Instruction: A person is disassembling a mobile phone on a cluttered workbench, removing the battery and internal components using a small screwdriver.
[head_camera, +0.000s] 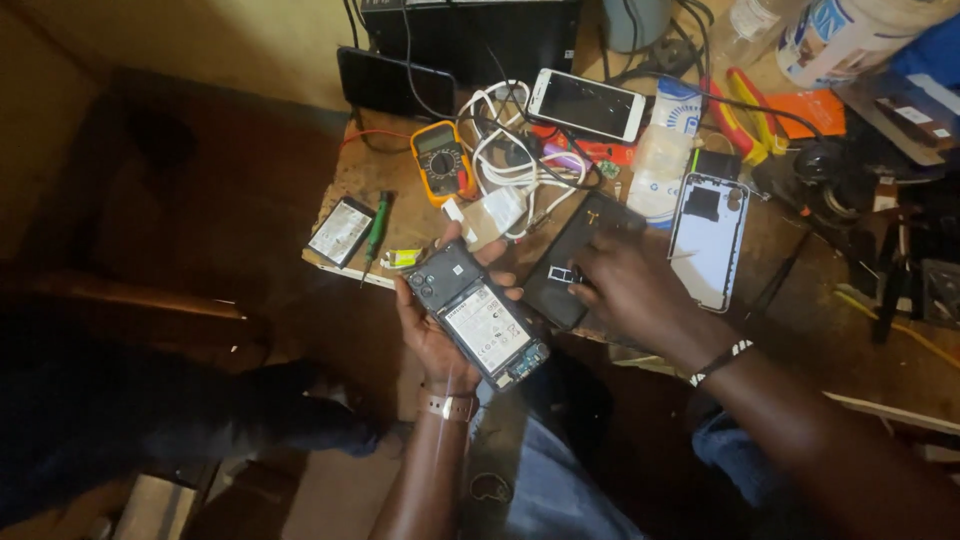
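An opened phone (478, 312), its back removed so that the battery and circuit board are exposed, is held in the left hand (432, 330), whose fingers are wrapped around its edges from beneath. It is kept just off the near edge of the tabletop (790, 250), above the lap. The right hand (625, 285) is laid on a black cover (572, 262) lying flat on the tabletop just beside the phone; its fingers are curled down onto the cover's near end, pressed against it rather than closed around it. A pale back panel (708, 240) is seen just right of that hand. Farther back, a yellow multimeter (441, 160), a tangle of white cable (510, 150) and a white phone (586, 103) are spread out. At the left edge, a loose battery (341, 231) and a green screwdriver (375, 232) are placed side by side.
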